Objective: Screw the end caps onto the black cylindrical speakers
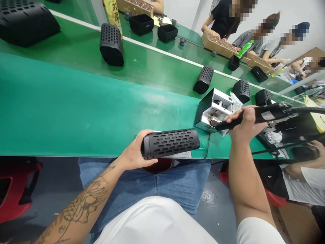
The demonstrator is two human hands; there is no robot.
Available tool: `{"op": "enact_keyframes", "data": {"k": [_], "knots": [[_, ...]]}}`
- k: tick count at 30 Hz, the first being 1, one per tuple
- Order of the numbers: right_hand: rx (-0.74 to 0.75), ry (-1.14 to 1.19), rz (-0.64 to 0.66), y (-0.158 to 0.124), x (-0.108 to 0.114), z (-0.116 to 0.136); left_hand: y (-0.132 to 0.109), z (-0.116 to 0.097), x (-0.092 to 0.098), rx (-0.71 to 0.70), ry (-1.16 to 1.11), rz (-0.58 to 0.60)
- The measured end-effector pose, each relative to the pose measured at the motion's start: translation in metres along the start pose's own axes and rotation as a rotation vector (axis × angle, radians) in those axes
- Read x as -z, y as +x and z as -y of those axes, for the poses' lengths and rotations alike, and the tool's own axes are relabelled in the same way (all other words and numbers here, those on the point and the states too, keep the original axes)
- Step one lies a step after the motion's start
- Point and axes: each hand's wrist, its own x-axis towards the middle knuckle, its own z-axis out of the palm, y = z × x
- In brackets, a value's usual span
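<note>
My left hand [138,152] is wrapped round one end of a black perforated speaker housing [175,142], which lies on its side at the table's front edge. In my right hand [245,123] is a black electric screwdriver [264,114], its cord trailing off to the right. The screwdriver's tip points left and meets the front of a small black and silver screw feeder [214,110]; whether a screw sits on the tip is too small to tell. Under the housing shows part of a pale sheet or pad [184,154].
Several more speaker housings [111,44] stand along the green conveyor [157,64] beyond the green table [76,112]. Co-workers sit across at wooden trays of parts [220,45]. A neighbour's hand [317,149] is at the right, near a red stool [275,196].
</note>
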Motion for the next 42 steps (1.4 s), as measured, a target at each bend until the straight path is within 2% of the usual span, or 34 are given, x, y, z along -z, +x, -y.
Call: {"op": "enact_keyframes", "data": {"k": [3, 6, 9, 14, 20, 28, 30, 33, 38, 40, 42], "knots": [[0.031, 0.145, 0.110, -0.028, -0.013, 0.037, 0.001, -0.001, 0.000, -0.006, -0.012, 0.013], [0.003, 0.294, 0.309, -0.066, -0.034, 0.072, 0.001, -0.002, -0.001, -0.007, -0.014, 0.010], [-0.019, 0.350, 0.464, -0.094, -0.056, 0.085, 0.002, -0.003, -0.002, -0.013, -0.022, 0.005], [-0.044, 0.368, 0.633, -0.096, -0.072, 0.064, 0.005, -0.008, -0.004, -0.027, -0.063, 0.011], [-0.030, 0.370, 0.634, -0.096, -0.082, 0.052, 0.008, -0.009, -0.006, -0.044, -0.068, 0.001], [0.039, 0.426, 0.771, -0.099, -0.088, 0.043, 0.011, -0.012, -0.007, -0.071, -0.058, -0.002], [0.052, 0.420, 0.781, -0.098, -0.085, 0.037, 0.011, -0.012, -0.007, -0.069, -0.050, 0.000], [-0.004, 0.349, 0.775, -0.100, -0.077, 0.022, 0.010, -0.013, -0.006, -0.045, -0.039, -0.002], [-0.071, 0.299, 0.785, -0.117, -0.071, -0.005, 0.009, -0.012, -0.004, -0.056, -0.024, 0.002], [-0.065, 0.289, 0.764, -0.123, -0.071, -0.005, 0.008, -0.010, -0.003, -0.070, -0.020, 0.000], [-0.053, 0.273, 0.705, -0.121, -0.070, 0.005, 0.009, -0.009, -0.001, -0.075, -0.015, -0.003]]}}
